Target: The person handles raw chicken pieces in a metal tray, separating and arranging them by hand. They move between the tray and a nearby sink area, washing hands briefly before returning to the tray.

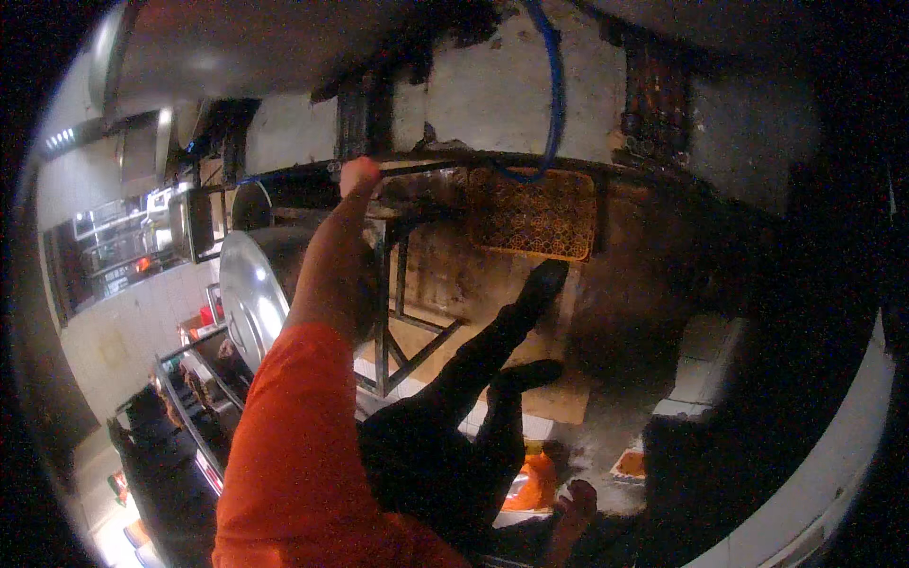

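Note:
My left arm, in an orange sleeve, stretches forward to the tiled wall. At its end my left hand [360, 176] looks closed, against a dark bar or ledge [419, 169]; whether the fingers grip it is unclear. Below the forearm is a large round metal lid [250, 295], standing tilted beside a metal stand [385, 305]. Low at my side hangs my right hand [581, 500], dim and with fingers bent. Nearest to it is an orange bag [536, 481] on the floor. I see nothing held in the right hand, though shadow hides its palm.
A yellow plastic crate [532, 216] lies ahead of my shoe [547, 277]. Above it loops a blue hose [556, 92]. Flattened brown cardboard [561, 397] covers part of the floor. Metal racks [188, 412] stand at left. The right side is very dark.

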`<state>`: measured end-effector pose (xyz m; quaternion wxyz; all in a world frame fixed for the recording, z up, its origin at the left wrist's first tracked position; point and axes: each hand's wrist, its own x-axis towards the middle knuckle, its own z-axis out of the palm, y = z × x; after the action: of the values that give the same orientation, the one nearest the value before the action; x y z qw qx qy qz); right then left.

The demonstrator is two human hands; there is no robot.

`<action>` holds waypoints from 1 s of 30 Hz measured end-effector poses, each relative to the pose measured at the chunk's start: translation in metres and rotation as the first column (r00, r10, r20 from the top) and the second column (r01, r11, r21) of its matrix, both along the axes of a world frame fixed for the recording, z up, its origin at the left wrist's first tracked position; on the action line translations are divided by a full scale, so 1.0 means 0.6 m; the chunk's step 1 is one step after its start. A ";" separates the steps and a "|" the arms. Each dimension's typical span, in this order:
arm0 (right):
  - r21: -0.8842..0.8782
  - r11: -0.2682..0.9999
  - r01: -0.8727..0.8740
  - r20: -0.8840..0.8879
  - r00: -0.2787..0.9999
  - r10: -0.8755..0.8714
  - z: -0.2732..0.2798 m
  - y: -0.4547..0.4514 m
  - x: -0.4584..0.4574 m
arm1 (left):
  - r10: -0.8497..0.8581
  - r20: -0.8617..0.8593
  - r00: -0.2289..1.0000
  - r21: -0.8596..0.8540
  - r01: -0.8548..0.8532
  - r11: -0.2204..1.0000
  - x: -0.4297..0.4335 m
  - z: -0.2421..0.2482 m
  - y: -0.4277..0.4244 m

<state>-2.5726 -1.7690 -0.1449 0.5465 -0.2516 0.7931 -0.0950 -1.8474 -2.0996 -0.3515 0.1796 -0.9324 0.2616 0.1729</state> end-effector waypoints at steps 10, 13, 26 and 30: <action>0.099 0.942 0.321 0.071 0.942 -0.329 -0.084 0.089 -0.004 | 0.326 0.061 0.944 -0.168 -0.312 0.935 0.103 -0.029 0.020; 0.119 0.922 0.368 0.072 0.923 -0.378 -0.099 0.123 -0.014 | 0.254 0.071 0.964 -0.122 -0.245 0.962 0.118 -0.044 0.033; 0.166 0.869 0.466 0.181 0.852 -0.491 -0.192 0.214 -0.026 | -0.125 0.259 0.958 -0.269 0.195 0.943 0.177 -0.050 0.031; 0.151 0.836 0.528 0.100 0.833 -0.544 -0.171 0.260 -0.025 | -0.033 -0.732 0.680 -0.482 -0.484 0.731 -0.175 -0.066 -0.015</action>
<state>-2.5874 -1.6131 -0.2475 0.5654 0.0205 0.7961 -0.2150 -1.9523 -2.1087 -0.3911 -0.2880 -0.8237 0.2259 0.4330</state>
